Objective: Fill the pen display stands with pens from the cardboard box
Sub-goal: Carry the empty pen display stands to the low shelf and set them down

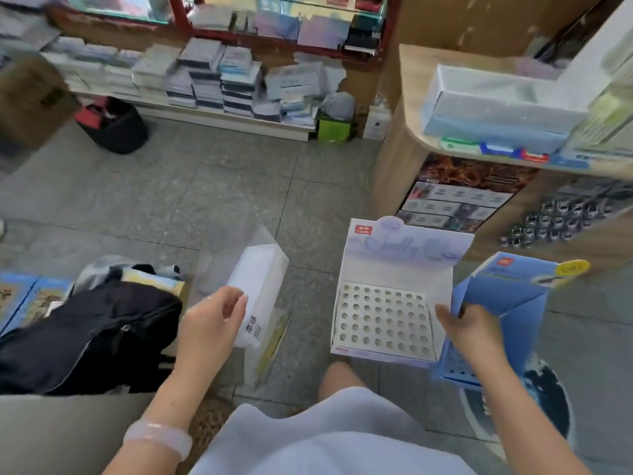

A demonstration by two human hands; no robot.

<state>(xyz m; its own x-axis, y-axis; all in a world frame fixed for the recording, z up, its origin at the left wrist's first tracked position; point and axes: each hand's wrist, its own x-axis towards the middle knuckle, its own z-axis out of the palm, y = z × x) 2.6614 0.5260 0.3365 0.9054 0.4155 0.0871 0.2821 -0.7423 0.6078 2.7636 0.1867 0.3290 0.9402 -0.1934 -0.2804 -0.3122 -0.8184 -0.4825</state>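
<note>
My left hand (212, 320) grips a white box (257, 296) with a clear plastic cover, held above the floor at centre left. A lavender pen display stand (394, 293) stands on the floor at centre right; its white tray of round holes holds no pens. Just right of it is a blue display stand (503, 303), and my right hand (469, 330) holds it by its left edge, fingers curled round the card. No loose pens are visible.
A black bag (85, 337) lies at the left beside blue printed boxes (20, 296). A wooden counter (411, 108) with stock rises at the right. Stacked notebooks (205, 77) line the far shelf, with a black bin (116, 128) on the grey tile floor.
</note>
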